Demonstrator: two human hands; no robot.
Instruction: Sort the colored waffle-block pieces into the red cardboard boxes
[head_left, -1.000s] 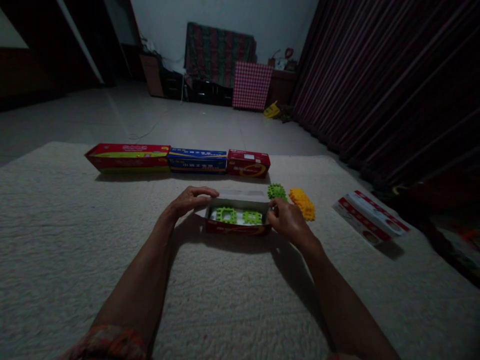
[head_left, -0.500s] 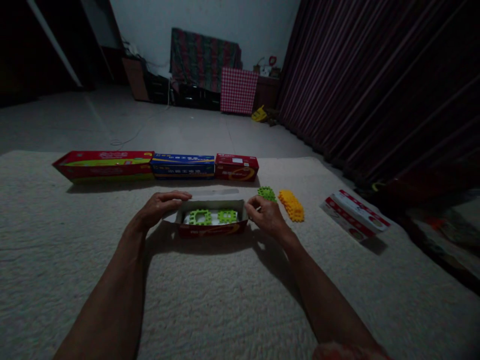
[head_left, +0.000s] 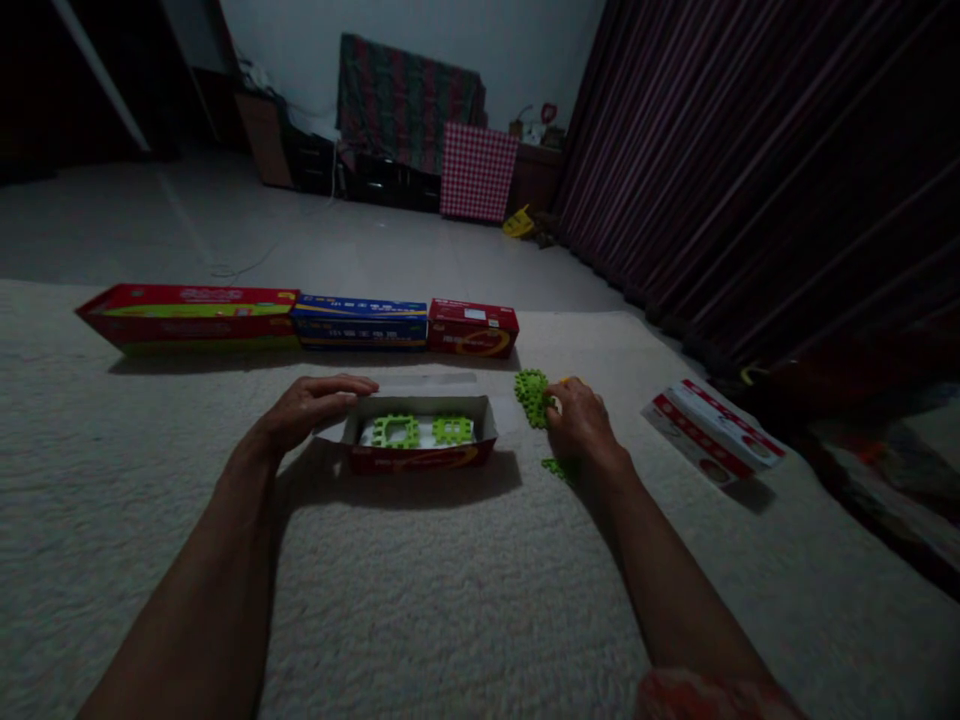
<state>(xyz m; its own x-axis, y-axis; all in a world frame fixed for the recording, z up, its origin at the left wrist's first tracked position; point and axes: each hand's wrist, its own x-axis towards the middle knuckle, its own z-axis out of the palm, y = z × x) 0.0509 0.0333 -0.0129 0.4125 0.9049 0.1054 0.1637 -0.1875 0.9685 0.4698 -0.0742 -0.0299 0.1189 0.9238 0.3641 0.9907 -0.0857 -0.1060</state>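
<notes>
A small red cardboard box [head_left: 420,459] stands before me with its lid flaps folded out. Inside it, two light green toothed building pieces [head_left: 395,431] lie side by side over white material. My left hand [head_left: 311,405] rests at the box's back left corner, fingers stretched along the flap and thumb below. To the right of the box, my right hand [head_left: 583,415] has its fingers curled and pinched at the edge of a cluster of green building pieces [head_left: 532,396]. Another green piece [head_left: 558,467] lies partly under that hand. Yellow pieces [head_left: 573,380] are mostly hidden behind it.
Farther back, a long red-and-green box [head_left: 199,320], a blue box [head_left: 363,325] and a red box [head_left: 474,329] stand in a row on the pale mat [head_left: 450,600]. At the right sits a white-and-red box [head_left: 712,430]. A dark curtain [head_left: 675,150] hangs beyond.
My right hand has left the box's right flap and moved right to the green pieces. My left hand stays at the box's left side. The view has shifted slightly.
</notes>
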